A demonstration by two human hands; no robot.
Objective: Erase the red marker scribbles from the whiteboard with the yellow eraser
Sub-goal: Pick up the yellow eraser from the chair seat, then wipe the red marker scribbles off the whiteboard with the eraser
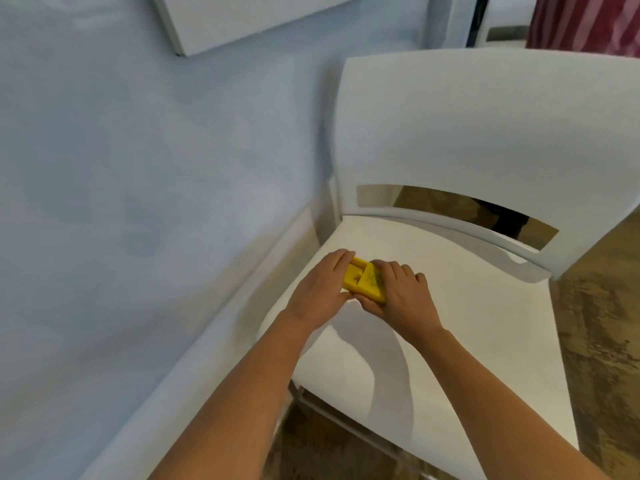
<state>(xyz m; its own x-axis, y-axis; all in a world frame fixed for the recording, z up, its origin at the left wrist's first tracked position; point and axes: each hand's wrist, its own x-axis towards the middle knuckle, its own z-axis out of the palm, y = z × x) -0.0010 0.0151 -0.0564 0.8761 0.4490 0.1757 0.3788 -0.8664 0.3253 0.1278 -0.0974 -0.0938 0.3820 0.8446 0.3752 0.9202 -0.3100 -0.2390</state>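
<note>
The yellow eraser (pixel 365 280) lies on the seat of a white chair (pixel 450 306), held between both hands. My left hand (pixel 320 289) grips its left end, fingers curled over the top. My right hand (pixel 403 292) covers its right end, thumb under the near edge. A corner of the whiteboard (pixel 242 19) shows at the top of the view, leaning on the pale blue wall. No red scribbles are visible on the part in view.
The chair's tall backrest (pixel 485 126) rises behind the eraser, with a slot near its base. A white baseboard (pixel 207 341) runs along the wall at the left. Wood-pattern floor (pixel 606 341) lies to the right, a red striped curtain (pixel 588 19) at the top right.
</note>
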